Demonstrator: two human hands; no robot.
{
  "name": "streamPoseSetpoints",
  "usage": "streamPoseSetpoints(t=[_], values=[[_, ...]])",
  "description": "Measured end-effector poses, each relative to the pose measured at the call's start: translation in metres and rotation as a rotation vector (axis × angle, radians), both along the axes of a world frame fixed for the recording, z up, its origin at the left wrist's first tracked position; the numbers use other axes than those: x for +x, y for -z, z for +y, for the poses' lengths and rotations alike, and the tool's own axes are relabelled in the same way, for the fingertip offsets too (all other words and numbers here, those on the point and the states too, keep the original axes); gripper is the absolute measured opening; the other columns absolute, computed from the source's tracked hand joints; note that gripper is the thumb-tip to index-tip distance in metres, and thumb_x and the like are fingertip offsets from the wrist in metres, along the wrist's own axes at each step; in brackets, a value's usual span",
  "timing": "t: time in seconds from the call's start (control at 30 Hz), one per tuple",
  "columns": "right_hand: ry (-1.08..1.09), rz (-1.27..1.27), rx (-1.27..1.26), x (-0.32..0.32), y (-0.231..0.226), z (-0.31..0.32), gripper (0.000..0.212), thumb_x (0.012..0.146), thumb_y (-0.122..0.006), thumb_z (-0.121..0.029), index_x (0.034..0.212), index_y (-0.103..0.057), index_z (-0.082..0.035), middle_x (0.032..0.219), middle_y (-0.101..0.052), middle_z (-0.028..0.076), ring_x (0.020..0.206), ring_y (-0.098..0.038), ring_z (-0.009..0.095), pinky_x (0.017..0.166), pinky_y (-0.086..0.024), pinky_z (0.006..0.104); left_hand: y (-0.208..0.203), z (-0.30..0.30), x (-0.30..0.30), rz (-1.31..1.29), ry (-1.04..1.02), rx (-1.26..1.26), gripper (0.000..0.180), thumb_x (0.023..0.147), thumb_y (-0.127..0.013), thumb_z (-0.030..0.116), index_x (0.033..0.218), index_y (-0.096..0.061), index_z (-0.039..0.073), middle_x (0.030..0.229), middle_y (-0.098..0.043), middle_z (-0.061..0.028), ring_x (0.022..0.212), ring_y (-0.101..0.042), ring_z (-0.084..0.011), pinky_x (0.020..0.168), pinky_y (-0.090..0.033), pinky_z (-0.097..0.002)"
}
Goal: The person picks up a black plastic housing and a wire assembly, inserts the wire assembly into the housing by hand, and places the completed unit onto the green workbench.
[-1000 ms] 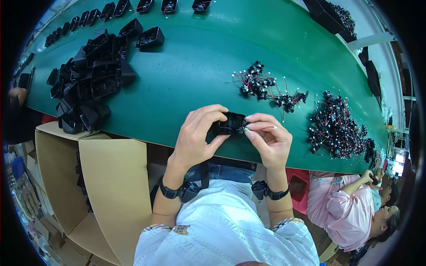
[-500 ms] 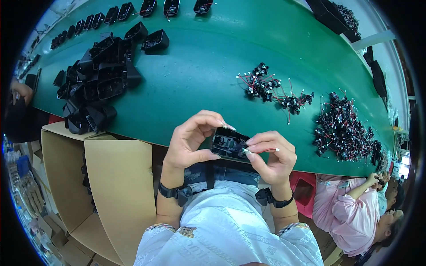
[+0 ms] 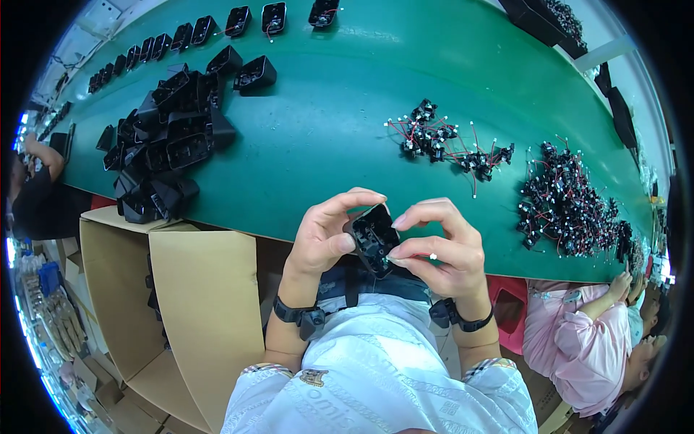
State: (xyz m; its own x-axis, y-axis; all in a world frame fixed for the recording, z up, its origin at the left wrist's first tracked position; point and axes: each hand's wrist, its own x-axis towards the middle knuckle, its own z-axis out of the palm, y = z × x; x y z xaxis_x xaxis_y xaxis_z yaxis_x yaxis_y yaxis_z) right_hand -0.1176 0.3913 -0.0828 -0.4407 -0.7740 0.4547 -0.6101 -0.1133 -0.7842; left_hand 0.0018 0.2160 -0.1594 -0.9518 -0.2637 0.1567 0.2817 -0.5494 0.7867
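My left hand [image 3: 327,235] grips a black plastic housing [image 3: 374,242] by its left side, over the table's near edge. The housing is tilted, its open hollow side facing up and toward my right hand [image 3: 442,249]. Thumb and fingers of that hand pinch at the housing's right rim; a short red wire with a white plug [image 3: 432,256] sticks out between them. What the wire joins to inside the housing is mostly hidden by my fingertips. Farther off on the right lie small black parts with red wires [image 3: 426,137], and nearer the right edge a bigger heap of them [image 3: 567,202].
A pile of black housings [image 3: 170,137] lies on the left of the green table [image 3: 311,145]. More housings [image 3: 275,18] stand in a row along the far side. An open cardboard box [image 3: 210,311] is at my left. Co-workers sit right [image 3: 578,333] and far left.
The housing has turned from lying nearly level to standing more upright and tilted. My right hand's fingers have spread a little along its rim. The view has shifted slightly.
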Motion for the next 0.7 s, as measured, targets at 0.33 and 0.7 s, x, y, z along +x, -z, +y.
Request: streamPoseSetpoints(t=[0.33,0.7], values=[[-0.019,0.108,0.008,0.009,-0.001,-0.005,0.021,0.063,-0.087,-0.007,0.081,-0.076,-0.010,0.103,-0.069,0.006,0.095,-0.066,0.027,0.081,-0.053,0.0390,0.007,0.005,0.002,-0.044,0.077,0.129,0.075,0.084,-0.081,0.048,0.130,-0.062,-0.008,0.131,-0.062,-0.0162,0.124,-0.056,-0.0226,0.106,-0.042,-0.0364],[0.303,-0.470,-0.163,0.022,0.004,0.013,0.013,0.077,-0.076,0.008,0.086,-0.068,0.002,0.104,-0.065,0.017,0.098,-0.063,0.022,0.088,-0.049,0.0326,-0.019,0.011,0.008,0.209,-0.286,-0.285,0.055,0.072,-0.085,-0.001,0.123,-0.065,-0.006,0.119,-0.056,-0.0171,0.117,-0.063,-0.0411,0.101,-0.052,-0.0507]])
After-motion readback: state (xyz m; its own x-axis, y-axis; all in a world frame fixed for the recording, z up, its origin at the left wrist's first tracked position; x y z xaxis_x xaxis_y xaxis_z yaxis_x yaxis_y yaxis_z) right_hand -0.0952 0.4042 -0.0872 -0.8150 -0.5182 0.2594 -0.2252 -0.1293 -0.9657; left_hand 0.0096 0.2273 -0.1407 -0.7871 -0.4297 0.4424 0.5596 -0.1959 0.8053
